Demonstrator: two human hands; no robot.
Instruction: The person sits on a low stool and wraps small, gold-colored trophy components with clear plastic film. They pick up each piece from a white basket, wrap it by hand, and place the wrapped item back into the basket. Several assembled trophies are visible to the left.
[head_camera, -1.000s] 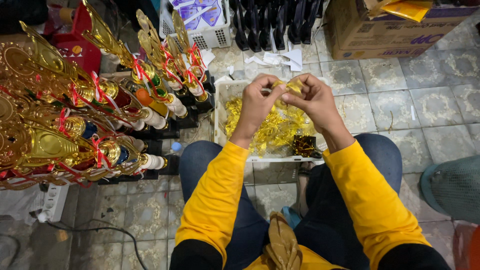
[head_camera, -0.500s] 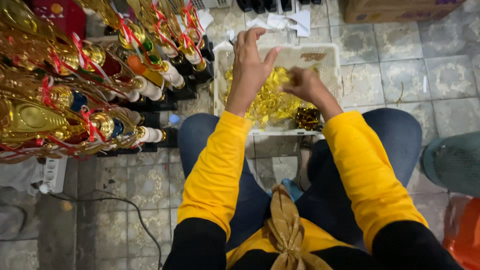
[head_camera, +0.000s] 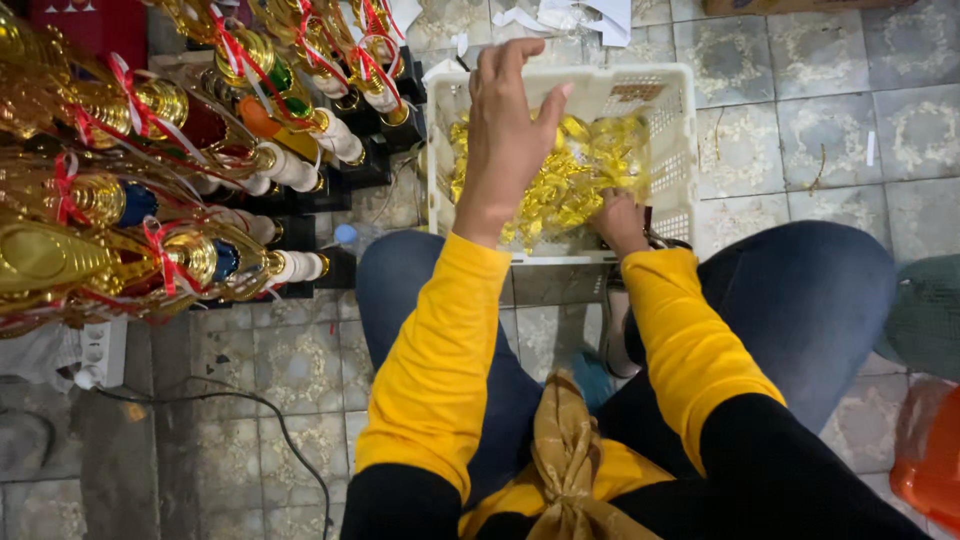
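I sit with a white plastic basket (head_camera: 680, 95) on the tiled floor between my knees. It holds several shiny gold foil pieces (head_camera: 585, 165). My left hand (head_camera: 510, 130) hovers above the basket's left side, fingers extended and apart, and I see nothing in it. My right hand (head_camera: 620, 218) reaches down into the gold pieces at the basket's near edge; its fingers are buried among them, so I cannot tell its grip. Both arms wear yellow sleeves.
Rows of gold trophies (head_camera: 150, 200) with red ribbons lie stacked at the left, close to the basket. A white power strip (head_camera: 100, 355) and a black cable (head_camera: 250, 410) are on the floor at lower left. A gold fabric knot (head_camera: 570, 450) rests on my lap. An orange object (head_camera: 930, 450) sits at right.
My hands were together above the basket holding a gold piece. They have parted: the right hand dropped into the gold pieces, the left hand stays raised and spread. The view has tilted down.
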